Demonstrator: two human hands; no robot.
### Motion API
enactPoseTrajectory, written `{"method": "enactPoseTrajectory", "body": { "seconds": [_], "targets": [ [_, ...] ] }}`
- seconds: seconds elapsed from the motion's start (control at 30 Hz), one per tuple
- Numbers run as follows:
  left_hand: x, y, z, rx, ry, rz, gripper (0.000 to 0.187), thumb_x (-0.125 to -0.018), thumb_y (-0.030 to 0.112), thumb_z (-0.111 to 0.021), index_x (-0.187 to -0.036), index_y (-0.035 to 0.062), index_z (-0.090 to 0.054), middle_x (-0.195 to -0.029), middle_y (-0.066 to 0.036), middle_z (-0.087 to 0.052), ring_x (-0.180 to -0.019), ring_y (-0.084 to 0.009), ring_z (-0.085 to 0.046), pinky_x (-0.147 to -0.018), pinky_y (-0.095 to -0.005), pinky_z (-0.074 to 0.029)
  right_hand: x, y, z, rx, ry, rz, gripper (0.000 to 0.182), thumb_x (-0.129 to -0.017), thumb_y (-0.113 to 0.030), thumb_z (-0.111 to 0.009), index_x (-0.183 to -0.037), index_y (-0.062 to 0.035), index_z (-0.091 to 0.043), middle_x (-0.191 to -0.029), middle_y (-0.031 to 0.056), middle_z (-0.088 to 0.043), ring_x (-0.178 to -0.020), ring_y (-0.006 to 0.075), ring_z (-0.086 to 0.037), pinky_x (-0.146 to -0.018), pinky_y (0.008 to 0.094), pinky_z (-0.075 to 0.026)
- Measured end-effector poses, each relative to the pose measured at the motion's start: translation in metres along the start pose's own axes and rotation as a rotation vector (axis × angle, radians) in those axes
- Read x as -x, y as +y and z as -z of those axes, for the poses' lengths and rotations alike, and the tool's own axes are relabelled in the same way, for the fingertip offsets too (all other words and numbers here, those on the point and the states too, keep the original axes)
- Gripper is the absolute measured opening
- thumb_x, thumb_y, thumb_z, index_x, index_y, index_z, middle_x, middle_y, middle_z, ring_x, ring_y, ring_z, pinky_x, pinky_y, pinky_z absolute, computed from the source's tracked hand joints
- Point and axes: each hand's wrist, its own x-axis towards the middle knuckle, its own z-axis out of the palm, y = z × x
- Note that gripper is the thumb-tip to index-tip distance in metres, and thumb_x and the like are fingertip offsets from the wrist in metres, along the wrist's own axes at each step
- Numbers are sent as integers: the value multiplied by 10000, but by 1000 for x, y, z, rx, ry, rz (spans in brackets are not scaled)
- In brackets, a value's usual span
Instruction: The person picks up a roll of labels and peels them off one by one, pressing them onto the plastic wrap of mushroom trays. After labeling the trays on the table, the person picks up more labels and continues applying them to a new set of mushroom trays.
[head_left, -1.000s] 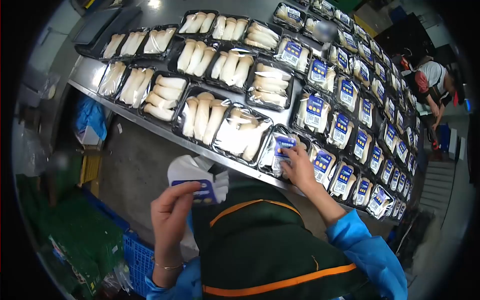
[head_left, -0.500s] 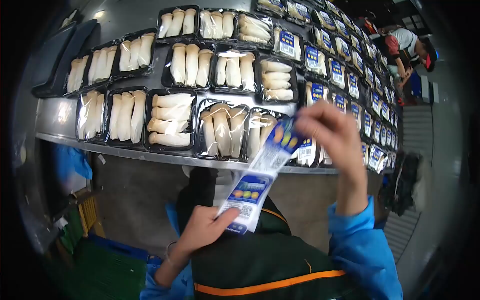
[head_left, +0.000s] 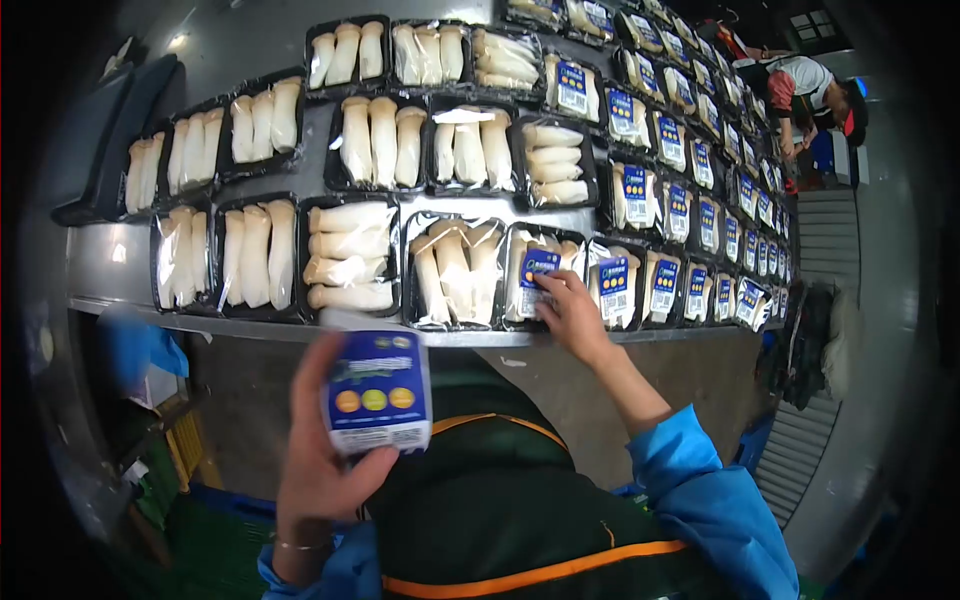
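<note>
My left hand (head_left: 325,465), slightly blurred, is closed around a stack or roll of blue and white labels (head_left: 378,385) in front of the table edge. The top label faces me, with orange, green and yellow dots. At the front row, my right hand (head_left: 578,318) has its thumb and fingertips at a single label (head_left: 537,265). That label lies against the film of a black tray of king oyster mushrooms (head_left: 513,240). Left of it sits an unlabelled mushroom tray (head_left: 455,270); on its right is a labelled tray (head_left: 614,285).
Unlabelled mushroom trays (head_left: 350,255) cover the left of the metal table (head_left: 120,260), and rows of labelled trays (head_left: 675,215) fill the right. Dark stacked trays (head_left: 110,140) stand at far left. Another person (head_left: 810,95) bends over the table's far right end.
My right hand has carried a label from the strip down onto a front-row tray. My left hand has moved left and up with the labels, which are now closer to the camera.
</note>
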Motion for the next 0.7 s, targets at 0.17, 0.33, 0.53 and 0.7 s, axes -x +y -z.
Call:
{"method": "enactPoseTrajectory", "body": {
  "seconds": [0.17, 0.33, 0.53, 0.7],
  "targets": [
    [-17, -23, -18, 38, -105, 0, 372, -778, -71, -586, -1127, -26, -464, -1076, -105, -520, -973, -144, -532, -830, -250, -416, 4, -138, 66, -887, -63, 256, 264, -767, -105, -667, -1013, -32, -607, -957, 88, -590, -861, 185, -558, -749, 279, -441],
    [-32, 7, -33, -451, 74, -48, 157, -806, 20, -607, -946, -45, -580, -882, -91, -623, -733, -100, -586, -668, -203, -446, -4, -151, 65, -774, -131, 417, 169, -757, -71, -672, -909, -15, -622, -878, 91, -610, -764, 195, -597, -649, 268, -475],
    [-53, 7, -50, -677, 183, -157, 111, -757, 72, -681, -726, -11, -614, -604, -101, -594, -506, -76, -527, -474, -232, -410, -21, -149, 100, -612, -131, 396, 167, -765, -50, -655, -925, -14, -628, -827, 106, -611, -737, 220, -604, -617, 286, -482],
    [-67, -12, -56, -619, 74, -71, 166, -746, 128, -702, -710, -20, -637, -551, -101, -575, -488, -54, -504, -457, -228, -393, -62, -121, 127, -368, -6, 793, 184, -758, -77, -659, -934, -28, -643, -803, 82, -617, -718, 223, -609, -630, 302, -480]
  ]
}}
